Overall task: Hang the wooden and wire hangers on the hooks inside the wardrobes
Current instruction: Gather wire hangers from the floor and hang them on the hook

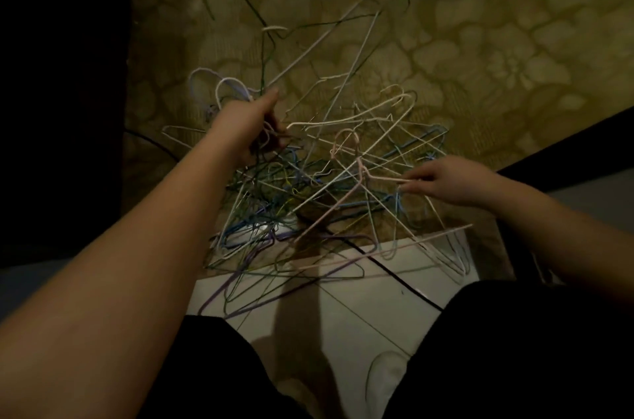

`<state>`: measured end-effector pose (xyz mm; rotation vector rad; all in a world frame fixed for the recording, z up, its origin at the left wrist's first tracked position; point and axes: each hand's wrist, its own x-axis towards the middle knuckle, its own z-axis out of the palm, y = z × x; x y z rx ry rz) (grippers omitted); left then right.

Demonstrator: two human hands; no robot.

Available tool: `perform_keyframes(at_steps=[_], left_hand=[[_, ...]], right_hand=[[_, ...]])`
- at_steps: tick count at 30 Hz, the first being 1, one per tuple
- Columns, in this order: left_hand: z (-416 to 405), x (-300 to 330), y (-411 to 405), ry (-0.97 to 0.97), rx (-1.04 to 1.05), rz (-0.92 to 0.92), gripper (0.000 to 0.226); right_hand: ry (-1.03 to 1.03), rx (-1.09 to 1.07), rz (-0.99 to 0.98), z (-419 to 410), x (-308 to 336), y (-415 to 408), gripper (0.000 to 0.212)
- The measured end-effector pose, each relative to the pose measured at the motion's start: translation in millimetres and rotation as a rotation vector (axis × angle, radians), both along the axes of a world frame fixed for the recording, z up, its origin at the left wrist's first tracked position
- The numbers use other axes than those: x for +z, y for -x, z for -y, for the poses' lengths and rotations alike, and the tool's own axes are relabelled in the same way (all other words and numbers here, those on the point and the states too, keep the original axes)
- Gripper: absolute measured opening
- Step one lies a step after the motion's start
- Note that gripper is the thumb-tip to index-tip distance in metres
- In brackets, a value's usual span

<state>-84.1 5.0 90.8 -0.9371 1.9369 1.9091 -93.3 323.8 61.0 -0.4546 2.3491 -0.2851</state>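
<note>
Nearest to us, our dark-clothed legs (514,350) fill the bottom of the view, with a strip of pale tiled floor (343,315) between them. A thin black cable (394,278) runs diagonally across those tiles, and a single pale wire hook (374,374) lies close by our right leg.

Just beyond, the tangle of wire hangers (308,199) sprawls across the edge where the tiles meet a patterned yellowish carpet (446,41). The heap mixes white, pink, blue, green and purple wires, all crossing one another; a purple hanger (240,295) sticks out at the near left side onto the tiles.

Our right hand (453,181) reaches in from the right at the pile's edge, its fingertips (408,180) pinching the shoulder of a pink hanger (353,175) that rises out of the heap.

Farther in, our left hand (254,126) stretches over the left side of the pile, clenched around a bunch of hanger necks; several hooks (223,85) curl up just beyond the knuckles, and long wires, white and dark green, fan away from the fist toward the far carpet. How many hangers sit in that fist we cannot tell.

On the far left stands a large dark shape (58,92), too dim to make out.
</note>
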Motion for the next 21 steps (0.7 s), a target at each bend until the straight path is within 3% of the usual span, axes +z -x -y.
perform_keyframes(at_steps=[8, 12, 16, 21], left_hand=[[8.1, 34.3, 0.3, 0.116, 0.212, -0.018, 0.045], [17.6, 41.3, -2.2, -0.008, 0.277, -0.027, 0.033], [29.1, 41.8, -2.1, -0.079, 0.304, -0.024, 0.032], [41.6, 52.3, -2.9, -0.159, 0.348, -0.035, 0.024]], right_hand=[[-0.052, 0.133, 0.026, 51.2, 55.8, 36.0, 0.026], [-0.065, 0.103, 0.075, 92.3, 67.5, 37.1, 0.031], [-0.078, 0.141, -0.026, 118.5, 47.5, 21.5, 0.037], [-0.029, 0.098, -0.031, 121.2, 61.4, 28.7, 0.03]])
